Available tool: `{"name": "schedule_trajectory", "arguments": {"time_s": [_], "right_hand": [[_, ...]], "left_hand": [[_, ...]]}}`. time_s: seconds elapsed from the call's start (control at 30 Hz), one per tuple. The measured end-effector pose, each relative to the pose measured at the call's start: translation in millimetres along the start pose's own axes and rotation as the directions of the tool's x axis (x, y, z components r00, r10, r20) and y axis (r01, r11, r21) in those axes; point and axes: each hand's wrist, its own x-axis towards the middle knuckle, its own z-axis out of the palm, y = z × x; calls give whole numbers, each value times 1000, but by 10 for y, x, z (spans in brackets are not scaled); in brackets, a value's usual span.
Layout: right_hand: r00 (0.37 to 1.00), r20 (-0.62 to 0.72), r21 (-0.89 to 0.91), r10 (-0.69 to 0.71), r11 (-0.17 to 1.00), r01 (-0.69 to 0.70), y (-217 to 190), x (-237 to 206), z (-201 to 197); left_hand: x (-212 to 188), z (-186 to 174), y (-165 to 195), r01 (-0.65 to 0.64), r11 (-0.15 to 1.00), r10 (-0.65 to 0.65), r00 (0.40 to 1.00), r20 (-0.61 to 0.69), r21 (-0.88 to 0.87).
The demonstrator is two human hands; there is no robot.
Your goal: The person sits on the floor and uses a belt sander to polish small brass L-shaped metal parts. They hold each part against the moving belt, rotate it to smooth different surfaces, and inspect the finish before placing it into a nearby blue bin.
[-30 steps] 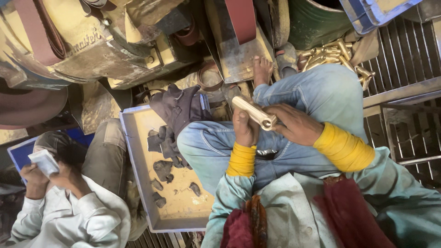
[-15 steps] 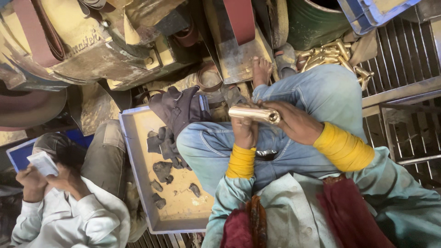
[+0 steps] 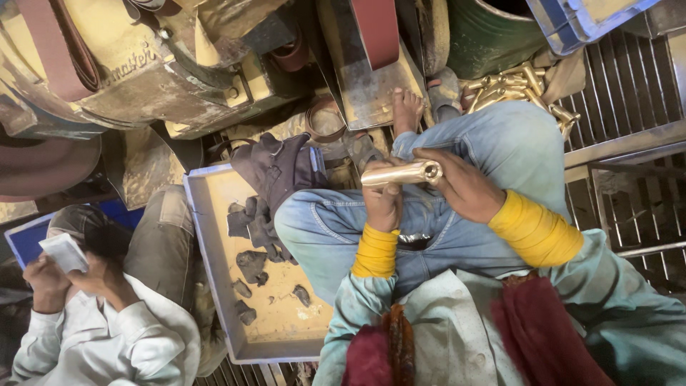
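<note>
I sit cross-legged in blue jeans and hold a shiny brass tube-shaped part [image 3: 400,174] level in front of me with both hands. My left hand [image 3: 382,204] grips it from below near its left end. My right hand [image 3: 457,182] wraps the right end, where the open round mouth of the part shows. Yellow cuffs cover both wrists. A heap of similar brass parts [image 3: 518,86] lies on the floor beyond my right knee.
A dusty tray [image 3: 286,329] with dark rags and scraps lies left of my knee. A belt sanding machine [image 3: 371,50] stands ahead, a green drum [image 3: 486,36] beside it. Another person [image 3: 107,322] in white sits at lower left, holding a small white object. Metal grating [image 3: 629,93] lies right.
The brass part has turned from tilted to level between my hands, its open end now facing right. The person at lower left has barely moved.
</note>
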Motion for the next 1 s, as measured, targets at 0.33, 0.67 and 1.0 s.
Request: {"name": "schedule_trajectory", "arguments": {"time_s": [0.33, 0.67, 1.0], "right_hand": [[999, -43, 26, -6, 1000, 7, 49, -17, 15], [999, -27, 47, 24, 999, -22, 158, -63, 29], [999, -34, 28, 27, 999, -26, 242, -90, 50]], "left_hand": [[28, 59, 23, 11, 1000, -11, 1000, 4, 5], [-13, 23, -37, 7, 998, -6, 1000, -17, 66], [-24, -28, -46, -26, 989, 28, 999, -15, 143]]}}
